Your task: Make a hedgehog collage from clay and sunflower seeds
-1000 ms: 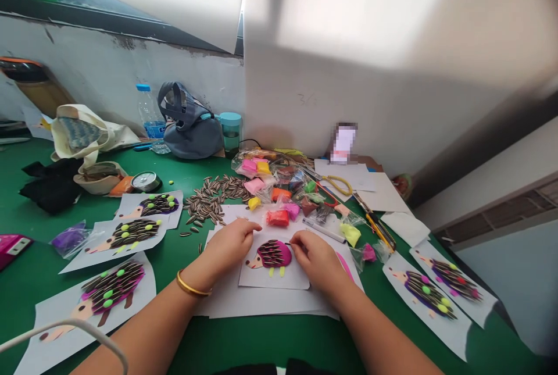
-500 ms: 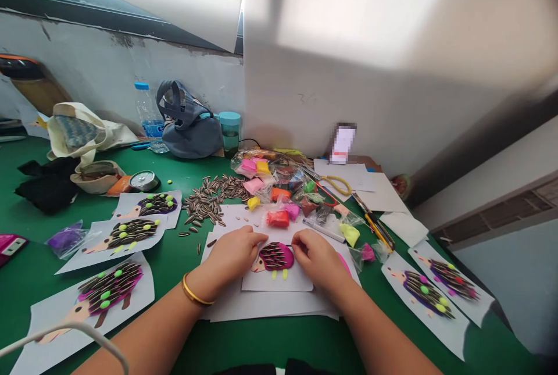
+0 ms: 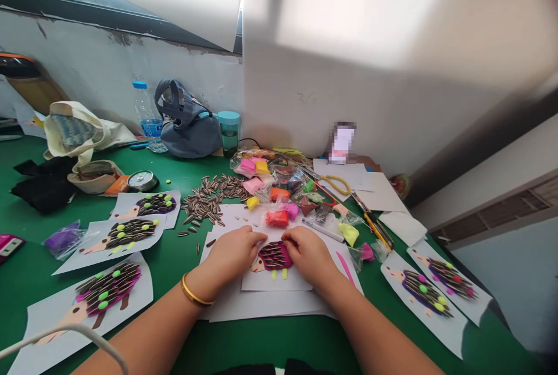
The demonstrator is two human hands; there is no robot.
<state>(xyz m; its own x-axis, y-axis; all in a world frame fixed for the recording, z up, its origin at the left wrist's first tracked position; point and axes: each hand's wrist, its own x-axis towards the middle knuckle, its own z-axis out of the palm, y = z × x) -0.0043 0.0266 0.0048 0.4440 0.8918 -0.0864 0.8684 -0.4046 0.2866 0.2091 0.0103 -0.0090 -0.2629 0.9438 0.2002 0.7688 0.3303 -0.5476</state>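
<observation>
A paper card (image 3: 274, 283) lies in front of me with a clay hedgehog (image 3: 275, 256) on it: magenta body, peach face, yellow-green legs and rows of sunflower seeds as spines. My left hand (image 3: 235, 256), a gold bangle on its wrist, rests with curled fingers on the card's upper left side, by the hedgehog's head, holding it down. My right hand (image 3: 310, 256) pinches a sunflower seed at the upper right of the body. The fingertips mostly hide that seed. Larger white sheets (image 3: 226, 308) lie beneath the card.
Loose sunflower seeds (image 3: 204, 203) are heaped behind my left hand. Bagged clay, including a red packet (image 3: 277, 218), lies behind the card. Finished hedgehog pictures (image 3: 108, 299) flank both sides. Yellow-handled scissors (image 3: 337, 183) and a utility knife (image 3: 377, 227) lie at the right. A phone (image 3: 343, 142) leans on the wall.
My right hand has moved left, bringing its pinched fingertips from beside the hedgehog onto its upper right edge. A pink clay strip at the right shows more. My left hand stays put.
</observation>
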